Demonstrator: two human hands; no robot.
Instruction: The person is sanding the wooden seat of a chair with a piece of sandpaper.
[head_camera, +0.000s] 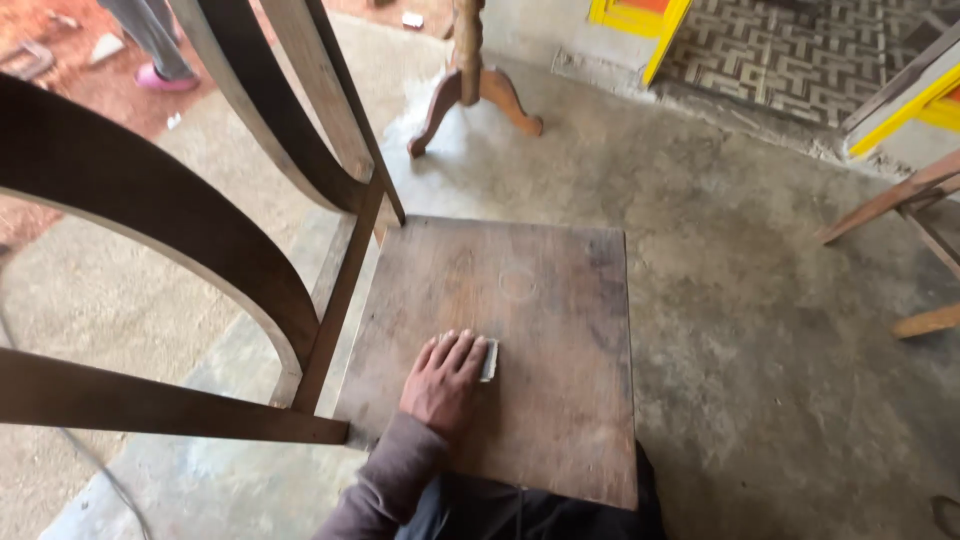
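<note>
A small grey sanding pad (489, 360) lies flat on the brown, worn wooden chair seat (540, 320), a little below the middle of the frame. The left hand (446, 380) presses on it, fingers stretched out and together, covering most of it. The curved dark backrest (180, 220) fills the left of the frame, above a grey concrete floor (760, 300).

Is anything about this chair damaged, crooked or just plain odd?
The wooden chair seat looks worn: blotchy, with dark stains toward its right edge and a faint ring mark near the middle. The left hand presses a small pad of sandpaper flat on it. The curved chair back shows no breaks. Nothing looks spilled.
</note>
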